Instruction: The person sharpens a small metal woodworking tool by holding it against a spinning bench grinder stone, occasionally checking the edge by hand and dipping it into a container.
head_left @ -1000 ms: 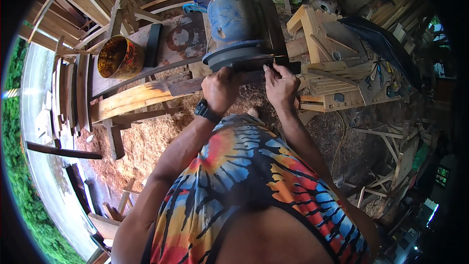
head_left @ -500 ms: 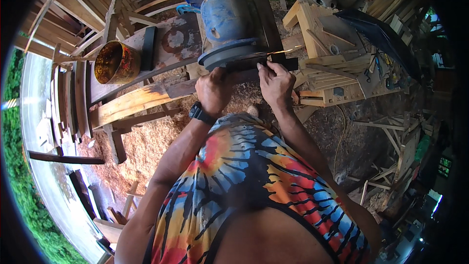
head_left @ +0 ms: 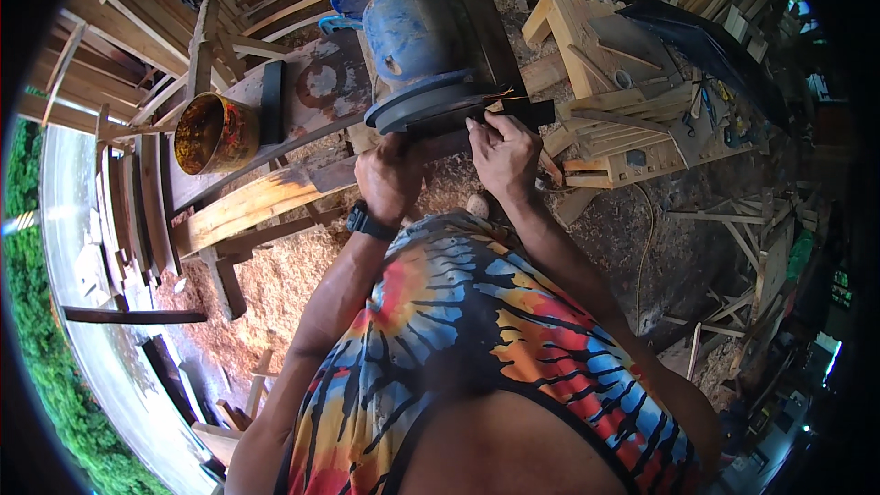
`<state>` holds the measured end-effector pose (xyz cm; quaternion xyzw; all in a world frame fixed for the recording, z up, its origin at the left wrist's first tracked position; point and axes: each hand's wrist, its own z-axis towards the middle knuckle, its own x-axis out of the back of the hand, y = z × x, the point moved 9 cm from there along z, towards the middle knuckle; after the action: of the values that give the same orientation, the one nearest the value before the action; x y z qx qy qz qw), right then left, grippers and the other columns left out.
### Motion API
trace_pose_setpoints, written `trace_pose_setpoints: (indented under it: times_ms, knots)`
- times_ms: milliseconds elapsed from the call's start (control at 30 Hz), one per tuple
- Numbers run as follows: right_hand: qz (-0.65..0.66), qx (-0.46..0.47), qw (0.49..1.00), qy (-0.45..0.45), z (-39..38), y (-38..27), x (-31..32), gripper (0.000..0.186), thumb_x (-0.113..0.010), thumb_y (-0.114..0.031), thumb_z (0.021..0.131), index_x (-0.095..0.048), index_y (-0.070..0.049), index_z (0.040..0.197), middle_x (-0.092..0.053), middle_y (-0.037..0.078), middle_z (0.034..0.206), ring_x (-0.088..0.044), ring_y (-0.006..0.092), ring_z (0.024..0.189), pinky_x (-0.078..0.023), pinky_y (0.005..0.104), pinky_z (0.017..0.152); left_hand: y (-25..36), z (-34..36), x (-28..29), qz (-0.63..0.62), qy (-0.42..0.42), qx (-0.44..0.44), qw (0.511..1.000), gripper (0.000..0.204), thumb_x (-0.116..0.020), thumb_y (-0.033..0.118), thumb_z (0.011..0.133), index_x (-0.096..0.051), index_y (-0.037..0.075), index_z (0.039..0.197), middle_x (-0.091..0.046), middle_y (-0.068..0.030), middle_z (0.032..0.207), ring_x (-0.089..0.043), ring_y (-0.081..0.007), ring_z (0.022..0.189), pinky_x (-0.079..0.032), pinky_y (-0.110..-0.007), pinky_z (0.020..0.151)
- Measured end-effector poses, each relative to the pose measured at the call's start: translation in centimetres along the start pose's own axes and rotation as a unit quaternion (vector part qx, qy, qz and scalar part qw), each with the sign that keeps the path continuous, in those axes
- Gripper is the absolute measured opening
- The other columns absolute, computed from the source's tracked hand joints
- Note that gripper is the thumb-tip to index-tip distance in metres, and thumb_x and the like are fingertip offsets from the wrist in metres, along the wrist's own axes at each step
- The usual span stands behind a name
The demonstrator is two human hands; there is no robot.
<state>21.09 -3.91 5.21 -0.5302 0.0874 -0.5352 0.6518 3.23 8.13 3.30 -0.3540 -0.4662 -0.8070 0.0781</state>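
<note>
A blue bench grinder (head_left: 414, 37) stands in front of me, with its grey grinding wheel (head_left: 417, 103) facing my side. Both hands hold a thin dark metal strip (head_left: 447, 119) along the wheel's near edge. My left hand (head_left: 390, 181) is closed at the strip's left part, its fingertips partly hidden below the wheel. At the right part, my right hand (head_left: 507, 154) pinches with thumb and fingers. Short orange sparks (head_left: 500, 94) fly off to the right, just beyond the right fingertips. The strip's exact outline is hard to make out against the dark parts behind it.
A stained yellow can (head_left: 215, 135) and a dark flat block (head_left: 272, 101) sit on the wooden bench (head_left: 206, 174) at left. Right of the grinder is a pale wooden frame (head_left: 596, 64) with hand tools. Wood shavings (head_left: 284, 266) cover the floor.
Both hands have shifted slightly left in the picture, along with the grinder and bench as the view moved. The grip on the strip stays the same, and the sparks look shorter.
</note>
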Motion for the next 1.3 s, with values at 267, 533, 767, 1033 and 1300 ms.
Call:
trace_pose_setpoints:
  times_ms: [267,533,767,1033,1300]
  knots:
    - [-0.016,0.018,1.0,-0.001,-0.1,-1.3,-0.3,0.021,-0.082,-0.01,0.089,-0.073,0.009,0.093,-0.07,0.019,0.076,-0.072,0.0279,0.064,-0.056,0.0364,0.058,-0.3,0.0,0.9,-0.026,0.012,-0.005,1.0,0.017,-0.076,0.024,0.089,-0.071,0.009,0.085,-0.071,-0.0202,0.075,-0.07,-0.043,0.067,-0.055,-0.049,0.058]
    - [-0.019,0.006,0.999,-0.026,-0.6,-1.2,-1.5,0.021,-0.082,-0.007,0.089,-0.072,0.01,0.096,-0.073,0.018,0.082,-0.075,0.0264,0.07,-0.06,0.0336,0.061,-1.0,-0.1,1.1,-0.012,-0.047,0.032,0.998,0.018,-0.079,0.018,0.089,-0.08,0.002,0.098,-0.076,-0.0198,0.083,-0.078,-0.0303,0.073,-0.058,-0.038,0.065]
    - [-0.019,0.016,1.0,0.005,-1.0,-1.2,-1.7,0.021,-0.08,-0.014,0.089,-0.073,0.005,0.095,-0.07,0.017,0.079,-0.071,0.0316,0.066,-0.056,0.0408,0.059,-1.1,-0.1,1.8,-0.052,-0.009,0.036,0.998,0.023,-0.079,0.027,0.089,-0.076,0.005,0.086,-0.072,-0.0208,0.075,-0.072,-0.0399,0.068,-0.056,-0.044,0.06]
    - [-0.019,0.022,0.999,-0.015,-1.1,-2.1,-2.1,0.021,-0.079,-0.016,0.09,-0.073,0.003,0.096,-0.07,0.018,0.079,-0.071,0.0351,0.069,-0.057,0.0438,0.061,-1.9,-0.3,2.0,-0.013,-0.036,0.046,0.998,0.02,-0.079,0.023,0.088,-0.075,0.003,0.087,-0.072,-0.0208,0.075,-0.074,-0.0377,0.067,-0.056,-0.044,0.061]
    - [-0.031,-0.002,0.999,-0.03,-1.3,-2.2,-2.7,0.018,-0.076,-0.019,0.092,-0.072,-0.001,0.095,-0.071,0.017,0.083,-0.071,0.0355,0.073,-0.057,0.0456,0.066,-1.2,0.0,2.6,-0.033,-0.029,0.024,0.999,0.022,-0.077,0.019,0.091,-0.075,-0.003,0.088,-0.072,-0.0173,0.068,-0.074,-0.0219,0.061,-0.055,-0.036,0.059]
